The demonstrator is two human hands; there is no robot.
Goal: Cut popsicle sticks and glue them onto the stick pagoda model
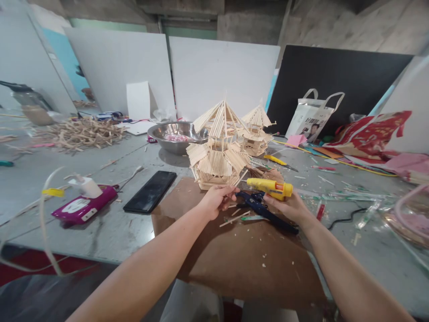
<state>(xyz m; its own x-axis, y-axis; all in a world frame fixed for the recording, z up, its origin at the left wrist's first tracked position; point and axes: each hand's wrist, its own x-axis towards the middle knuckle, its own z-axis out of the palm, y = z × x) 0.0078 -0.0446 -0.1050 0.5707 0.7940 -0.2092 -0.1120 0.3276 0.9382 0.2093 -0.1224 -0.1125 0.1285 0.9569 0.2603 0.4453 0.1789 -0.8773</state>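
Note:
My right hand (284,206) is wrapped round a yellow glue gun (268,187), its nozzle end pointing left. My left hand (219,199) is closed in a pinch at the foot of a pavilion model (219,163) built of thin wooden sticks. From those fingertips a thin wooden stick (241,177) slants up beside the model. Between my hands, dark blue hand cutters (264,212) lie on a brown board (214,255), with a few loose sticks (234,219) next to them. A second stick model (256,129) stands behind the first.
A steel bowl (177,136) sits behind the board. To the left are a black phone (150,192), a purple box with a white plug (83,205), and a stick pile (80,134). Right are yellow-handled scissors (276,160), a white bag (308,118) and scattered scraps.

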